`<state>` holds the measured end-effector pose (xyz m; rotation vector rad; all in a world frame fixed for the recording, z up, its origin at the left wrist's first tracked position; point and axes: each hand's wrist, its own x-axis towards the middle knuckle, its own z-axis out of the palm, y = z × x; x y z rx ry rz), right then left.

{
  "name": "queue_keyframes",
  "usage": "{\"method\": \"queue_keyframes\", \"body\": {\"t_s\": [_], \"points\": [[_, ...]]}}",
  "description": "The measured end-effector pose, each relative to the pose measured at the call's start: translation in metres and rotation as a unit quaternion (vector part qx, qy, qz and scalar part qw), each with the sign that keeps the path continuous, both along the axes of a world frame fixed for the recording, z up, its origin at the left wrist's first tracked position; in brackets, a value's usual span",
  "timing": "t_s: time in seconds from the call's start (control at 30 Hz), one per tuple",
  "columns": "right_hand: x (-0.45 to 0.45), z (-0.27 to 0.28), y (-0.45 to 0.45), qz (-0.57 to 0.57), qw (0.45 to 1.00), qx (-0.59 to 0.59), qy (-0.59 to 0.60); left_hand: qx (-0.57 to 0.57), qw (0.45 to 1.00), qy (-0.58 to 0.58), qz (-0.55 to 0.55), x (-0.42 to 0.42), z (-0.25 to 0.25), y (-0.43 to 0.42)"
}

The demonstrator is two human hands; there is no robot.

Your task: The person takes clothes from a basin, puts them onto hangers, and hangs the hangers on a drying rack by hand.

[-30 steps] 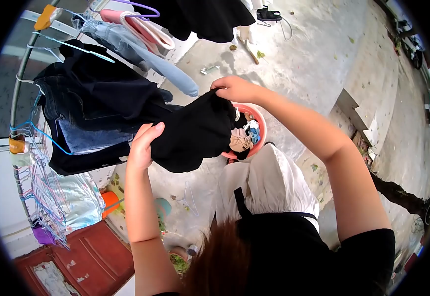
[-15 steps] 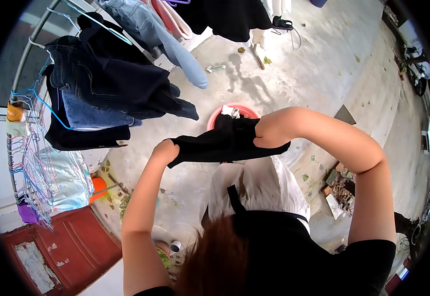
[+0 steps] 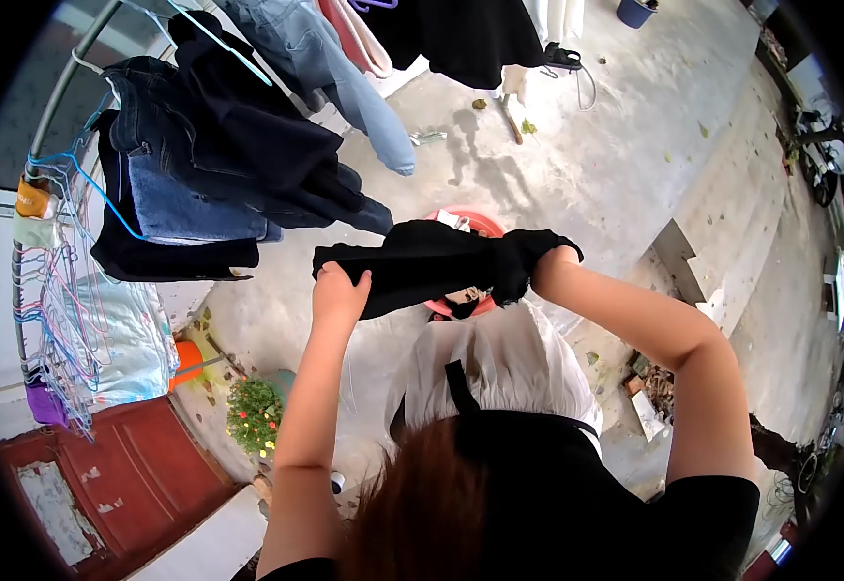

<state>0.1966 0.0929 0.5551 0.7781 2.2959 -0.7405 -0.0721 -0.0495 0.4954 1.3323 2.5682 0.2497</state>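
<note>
A black garment [image 3: 432, 263] is stretched sideways in front of me between both hands. My left hand [image 3: 343, 290] is closed on its left end, the thumb showing against the cloth. At the other end my right hand [image 3: 555, 268] grips bunched fabric, with most of its fingers hidden by the folds. Beneath the garment stands a pink-red basin [image 3: 485, 221] with some clothing in it; the cloth covers much of it.
Dark jeans [image 3: 165, 160] and other clothes hang on a metal rack [image 3: 49, 126] to the left, with many empty hangers [image 3: 45, 320]. Light blue jeans [image 3: 354, 87] hang farther ahead. A flowering plant [image 3: 253, 418] and an orange bucket [image 3: 186, 363] stand at lower left.
The garment's right end has become bunched around my right hand, which has turned. My left hand has shifted slightly right and shows its thumb. More of the basin's near side is visible.
</note>
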Motion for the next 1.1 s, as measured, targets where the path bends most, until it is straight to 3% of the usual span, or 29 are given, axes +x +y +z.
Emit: {"method": "queue_keyframes", "body": {"t_s": [0.03,0.1,0.13,0.17,0.2,0.23,0.3,0.33,0.4,0.43,0.47,0.5,0.53,0.63,0.7,0.83,0.9,0.93,1.03,1.1], "points": [[-0.013,0.034,0.013,-0.056,0.996,-0.020,0.062,0.038,0.999,-0.002,0.015,0.009,-0.001,0.004],[-0.028,0.059,0.017,-0.059,0.995,0.042,-0.062,0.117,0.992,0.015,0.053,0.014,0.005,0.006],[-0.015,0.018,0.016,-0.134,0.973,0.164,0.090,0.123,0.989,-0.012,0.083,0.015,0.014,0.002],[-0.003,-0.021,0.016,-0.199,0.908,0.283,0.237,0.131,0.984,-0.040,0.115,0.017,0.028,-0.002],[-0.004,-0.010,0.018,-0.107,0.810,0.378,0.435,0.196,0.964,-0.099,0.152,0.023,0.043,-0.006],[-0.004,0.008,0.017,-0.101,0.770,0.383,0.501,0.289,0.941,-0.110,0.134,0.023,0.039,-0.014],[-0.005,0.021,0.005,-0.222,0.777,0.291,0.512,0.476,0.852,-0.183,0.119,0.030,0.036,-0.019],[-0.002,0.016,-0.006,-0.265,0.772,0.231,0.529,0.435,0.849,-0.251,0.163,0.030,0.040,-0.025],[-0.005,0.022,-0.024,-0.317,0.765,0.217,0.517,0.344,0.823,-0.380,0.245,0.028,0.051,-0.037],[-0.007,0.028,-0.026,-0.341,0.760,0.210,0.511,0.273,0.865,-0.334,0.255,0.021,0.049,-0.043],[-0.008,0.038,-0.021,-0.275,0.808,0.238,0.464,0.201,0.900,-0.283,0.262,0.009,0.043,-0.049],[-0.010,0.049,-0.021,-0.317,0.816,0.194,0.443,0.127,0.927,-0.230,0.266,0.000,0.036,-0.052],[-0.013,0.058,-0.021,-0.357,0.820,0.149,0.421,0.160,0.931,-0.232,0.231,-0.004,0.027,-0.051],[-0.019,0.044,-0.022,-0.255,0.837,0.226,0.429,0.195,0.905,-0.375,0.048,0.018,0.027,-0.029],[-0.022,0.033,-0.027,-0.238,0.805,0.219,0.497,0.268,0.887,-0.355,-0.122,0.058,0.051,-0.001],[-0.020,0.035,-0.033,-0.202,0.788,0.170,0.557,0.273,0.863,-0.310,-0.291,0.106,0.061,0.035],[-0.014,0.040,-0.030,-0.194,0.797,0.205,0.534,0.244,0.812,-0.491,-0.198,0.125,0.045,0.042],[-0.013,0.042,-0.028,-0.198,0.801,0.233,0.514,0.231,0.809,-0.512,-0.174,0.129,0.044,0.043],[-0.002,0.033,-0.006,-0.156,0.797,0.289,0.508,0.282,0.817,-0.486,-0.126,0.135,0.048,0.046],[0.004,0.034,-0.004,-0.215,0.775,0.292,0.517,0.289,0.858,-0.406,-0.122,0.121,0.059,0.046]]}}
